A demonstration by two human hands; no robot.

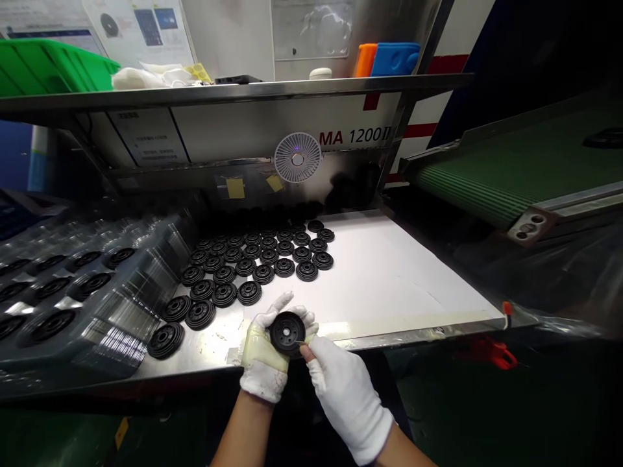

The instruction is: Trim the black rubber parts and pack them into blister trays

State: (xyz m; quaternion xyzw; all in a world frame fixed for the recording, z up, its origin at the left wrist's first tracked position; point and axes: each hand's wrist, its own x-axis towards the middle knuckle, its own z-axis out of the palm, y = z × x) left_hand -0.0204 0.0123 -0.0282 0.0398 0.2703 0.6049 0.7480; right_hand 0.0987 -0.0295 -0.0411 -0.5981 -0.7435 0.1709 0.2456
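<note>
A round black plastic wheel [281, 338] with a pale centre hole lies in my left hand [265, 353], which wears a white glove with a yellowish palm. Its fingers curl around the wheel from behind and the left. My right hand [343, 389], in a white glove with a bare thumb tip showing, is pinched at the wheel's lower right rim. A thin sliver shows at those fingertips, too small to name. Several rows of similar black wheels [224, 295] cover the left part of the table ahead of my hands.
Stacked clear plastic trays [146, 305] holding black wheels stand at the left. A white sheet [384, 279] covers the table's right part. Behind are a small round fan [298, 157] and a metal shelf [272, 91] with a green bin [53, 68]. A green conveyor belt [491, 175] runs at the right.
</note>
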